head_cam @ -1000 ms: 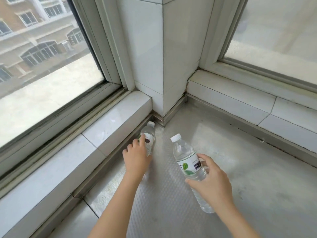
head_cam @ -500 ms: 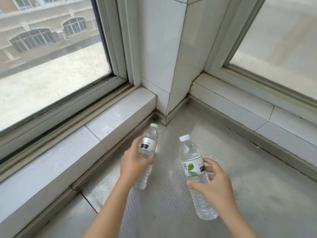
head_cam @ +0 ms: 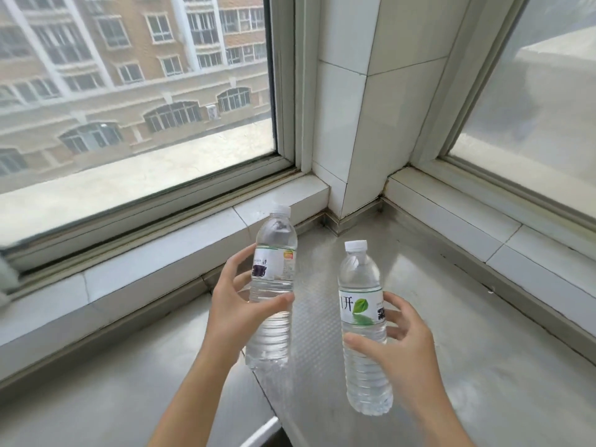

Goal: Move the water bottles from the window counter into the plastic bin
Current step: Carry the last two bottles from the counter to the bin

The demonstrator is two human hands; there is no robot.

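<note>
Two clear water bottles with white caps are held upright above the grey metal window counter point(head_cam: 483, 333). My left hand point(head_cam: 238, 308) grips the middle of the bottle with the dark purple label point(head_cam: 274, 262). In my right hand point(head_cam: 396, 346) is the bottle with the green leaf label point(head_cam: 361, 285), gripped around its waist. Both bottles hang clear of the counter surface. The plastic bin is not in view.
White tiled sills point(head_cam: 180, 246) run along two windows that meet at a tiled corner pillar point(head_cam: 361, 117). The counter's near edge point(head_cam: 264, 395) drops off at the bottom middle. A tan building shows through the left window.
Both hands have lifted their bottles up and toward me, away from the corner. The left bottle, picked up from beside the sill, is now upright in the air. The view has tilted upward.
</note>
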